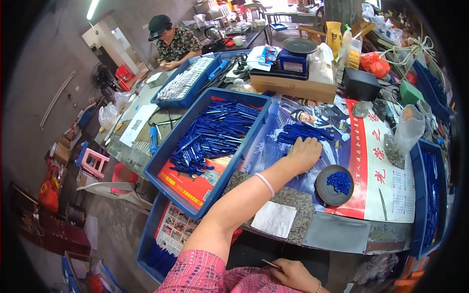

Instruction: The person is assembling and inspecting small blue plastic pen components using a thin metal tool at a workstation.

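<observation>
My left hand reaches across the table, palm down, its fingers a little apart on a small pile of slim blue pen-like sticks. Its fingertips touch the pile; whether one stick lies under them is hard to see. Close to my lap, my right hand is closed on a thin stick-like tool, whose tip points left. A round grey dish holds many tiny blue pieces. Left of my arm, a large blue tray carries a heap of the same blue sticks.
A second tray bears white pieces; another stands at right. A wooden box with a scale sits at the back. White paper lies near the front edge. A person sits across the table.
</observation>
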A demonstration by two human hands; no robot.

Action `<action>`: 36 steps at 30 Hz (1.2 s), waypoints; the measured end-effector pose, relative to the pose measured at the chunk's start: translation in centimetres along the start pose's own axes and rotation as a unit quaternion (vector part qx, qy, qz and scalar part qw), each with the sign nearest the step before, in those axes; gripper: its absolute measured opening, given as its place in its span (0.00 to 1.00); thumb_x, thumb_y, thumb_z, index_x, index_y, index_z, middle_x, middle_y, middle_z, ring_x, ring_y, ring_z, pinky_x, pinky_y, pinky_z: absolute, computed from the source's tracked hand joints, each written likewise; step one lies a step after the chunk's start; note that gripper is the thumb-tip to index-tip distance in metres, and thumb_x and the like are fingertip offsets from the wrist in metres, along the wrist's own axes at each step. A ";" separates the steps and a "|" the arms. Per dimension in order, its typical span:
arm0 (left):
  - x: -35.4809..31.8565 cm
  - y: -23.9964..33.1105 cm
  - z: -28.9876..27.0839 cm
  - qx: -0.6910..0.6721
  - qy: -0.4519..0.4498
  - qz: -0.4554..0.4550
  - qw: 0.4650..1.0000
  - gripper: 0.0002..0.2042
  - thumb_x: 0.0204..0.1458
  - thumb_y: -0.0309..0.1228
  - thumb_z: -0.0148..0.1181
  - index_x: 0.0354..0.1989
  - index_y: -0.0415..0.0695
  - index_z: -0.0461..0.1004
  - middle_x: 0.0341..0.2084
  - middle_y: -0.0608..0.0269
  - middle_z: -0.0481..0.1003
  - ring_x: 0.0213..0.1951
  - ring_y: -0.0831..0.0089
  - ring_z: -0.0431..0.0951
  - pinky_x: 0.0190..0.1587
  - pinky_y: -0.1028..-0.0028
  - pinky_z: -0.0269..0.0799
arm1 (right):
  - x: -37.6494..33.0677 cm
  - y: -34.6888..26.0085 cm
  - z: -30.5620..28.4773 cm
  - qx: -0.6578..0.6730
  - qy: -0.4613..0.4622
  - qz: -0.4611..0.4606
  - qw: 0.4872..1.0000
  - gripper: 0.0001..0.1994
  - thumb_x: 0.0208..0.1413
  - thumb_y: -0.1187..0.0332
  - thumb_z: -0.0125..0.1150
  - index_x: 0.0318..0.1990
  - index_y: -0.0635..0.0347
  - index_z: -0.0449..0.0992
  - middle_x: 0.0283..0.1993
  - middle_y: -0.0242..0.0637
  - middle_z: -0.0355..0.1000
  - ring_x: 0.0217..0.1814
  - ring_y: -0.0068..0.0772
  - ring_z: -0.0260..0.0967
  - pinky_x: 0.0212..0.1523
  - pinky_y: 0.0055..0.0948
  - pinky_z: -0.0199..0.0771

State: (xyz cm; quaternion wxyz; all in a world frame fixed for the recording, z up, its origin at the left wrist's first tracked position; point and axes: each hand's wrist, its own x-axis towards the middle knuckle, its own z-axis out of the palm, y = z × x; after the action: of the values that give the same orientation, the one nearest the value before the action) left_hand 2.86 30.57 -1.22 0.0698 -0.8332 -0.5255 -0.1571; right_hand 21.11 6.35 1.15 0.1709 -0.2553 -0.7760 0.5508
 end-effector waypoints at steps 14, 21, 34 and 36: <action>-0.7 0.1 -1.7 0.060 0.012 0.038 0.997 0.06 0.45 0.25 0.48 0.32 0.42 0.69 0.28 0.59 0.69 0.32 0.63 0.72 0.35 0.66 0.65 | 0.1 -2.5 0.4 0.016 -0.015 0.022 1.000 0.07 0.49 0.74 0.53 0.34 0.67 0.71 0.30 0.51 0.69 0.33 0.50 0.69 0.33 0.35 0.69; -7.5 8.4 -14.3 -0.284 0.176 -0.017 0.942 0.14 0.42 0.19 0.51 0.41 0.38 0.66 0.26 0.53 0.65 0.24 0.54 0.70 0.28 0.64 0.68 | -1.3 -2.5 -1.3 0.215 0.223 0.135 0.941 0.05 0.53 0.77 0.51 0.36 0.64 0.73 0.25 0.31 0.68 0.20 0.16 0.61 0.20 0.16 0.59; -19.8 15.3 -12.7 -0.576 0.018 -0.164 0.801 0.25 0.46 0.19 0.56 0.55 0.38 0.58 0.37 0.51 0.73 0.36 0.65 0.77 0.37 0.72 0.74 | -0.9 -2.2 -2.3 0.269 0.273 0.077 0.920 0.05 0.43 0.82 0.57 0.30 0.66 0.72 0.27 0.34 0.70 0.28 0.21 0.66 0.29 0.19 0.65; -20.5 15.0 -12.3 -0.561 -0.039 -0.174 0.808 0.18 0.48 0.21 0.54 0.49 0.37 0.65 0.33 0.52 0.74 0.35 0.66 0.78 0.36 0.73 0.74 | -0.9 -2.2 -2.8 0.279 0.289 0.083 0.912 0.05 0.43 0.80 0.58 0.30 0.66 0.72 0.27 0.34 0.70 0.26 0.19 0.65 0.28 0.18 0.64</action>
State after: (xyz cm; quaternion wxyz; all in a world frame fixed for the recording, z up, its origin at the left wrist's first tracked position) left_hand 5.82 3.09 4.20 -0.4590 -0.6272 -0.4843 -0.4018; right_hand 22.91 7.37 4.21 0.4058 -0.4084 -0.4837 0.6593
